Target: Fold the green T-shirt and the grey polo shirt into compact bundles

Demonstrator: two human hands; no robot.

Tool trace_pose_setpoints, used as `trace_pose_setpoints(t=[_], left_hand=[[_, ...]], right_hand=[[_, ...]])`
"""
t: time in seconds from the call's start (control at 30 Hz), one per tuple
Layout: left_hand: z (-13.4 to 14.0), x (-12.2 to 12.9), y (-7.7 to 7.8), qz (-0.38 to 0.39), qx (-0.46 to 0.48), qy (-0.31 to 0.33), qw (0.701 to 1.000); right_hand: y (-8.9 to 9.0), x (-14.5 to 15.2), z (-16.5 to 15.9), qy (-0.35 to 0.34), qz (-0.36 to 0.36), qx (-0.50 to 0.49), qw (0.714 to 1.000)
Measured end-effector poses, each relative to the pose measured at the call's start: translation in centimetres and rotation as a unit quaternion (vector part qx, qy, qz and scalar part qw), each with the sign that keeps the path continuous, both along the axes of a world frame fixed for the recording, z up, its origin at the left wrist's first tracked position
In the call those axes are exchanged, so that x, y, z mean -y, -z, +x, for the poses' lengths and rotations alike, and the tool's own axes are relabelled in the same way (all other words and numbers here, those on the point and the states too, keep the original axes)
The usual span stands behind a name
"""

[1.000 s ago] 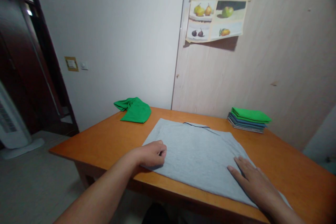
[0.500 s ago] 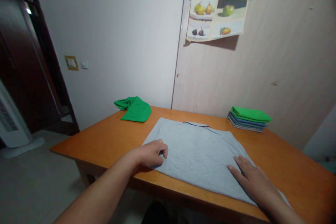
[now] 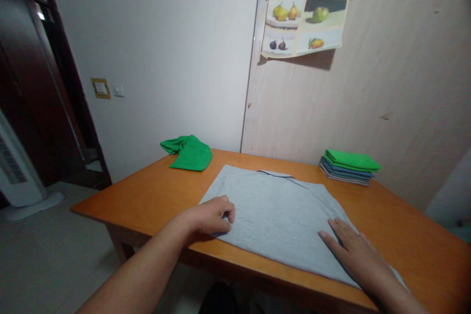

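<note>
A light grey shirt [image 3: 279,221] lies spread flat on the wooden table, its dark-edged collar toward the wall. At its left edge, my left hand [image 3: 213,216] is closed, with thumb and index fingertips nearly meeting on the fabric. Cloth between the fingertips is hard to see. My right hand [image 3: 353,250] rests palm down near the shirt's right edge, fingers stretched out and holding nothing. Part of the fabric under each hand is hidden.
A crumpled dark green cloth [image 3: 191,153] lies at the back left of the table [image 3: 128,201]. On the back right sits a folded stack of cloths, bright green [image 3: 351,160] on top. The wall stands behind. A white appliance [image 3: 22,176] is on the floor at left.
</note>
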State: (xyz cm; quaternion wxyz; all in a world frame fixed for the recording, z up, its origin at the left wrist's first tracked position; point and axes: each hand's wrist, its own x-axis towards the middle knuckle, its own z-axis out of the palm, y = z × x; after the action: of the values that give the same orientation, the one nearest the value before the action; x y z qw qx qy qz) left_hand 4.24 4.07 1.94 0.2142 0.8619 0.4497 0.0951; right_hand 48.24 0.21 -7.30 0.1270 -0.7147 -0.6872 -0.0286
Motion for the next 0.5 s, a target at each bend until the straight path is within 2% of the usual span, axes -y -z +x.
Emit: trace_pose_setpoints(t=[0.27,0.5], left_hand=[[-0.13,0.21,-0.38,0.007,-0.007,-0.004,1.0],[0.29,-0.05,0.16,0.008,0.004,-0.015,1.0]], right_hand=[[-0.04,-0.04,-0.16,-0.002,0.002,-0.009,1.0],[0.17,-0.07,0.03,0.0,-0.008,-0.002,1.0]])
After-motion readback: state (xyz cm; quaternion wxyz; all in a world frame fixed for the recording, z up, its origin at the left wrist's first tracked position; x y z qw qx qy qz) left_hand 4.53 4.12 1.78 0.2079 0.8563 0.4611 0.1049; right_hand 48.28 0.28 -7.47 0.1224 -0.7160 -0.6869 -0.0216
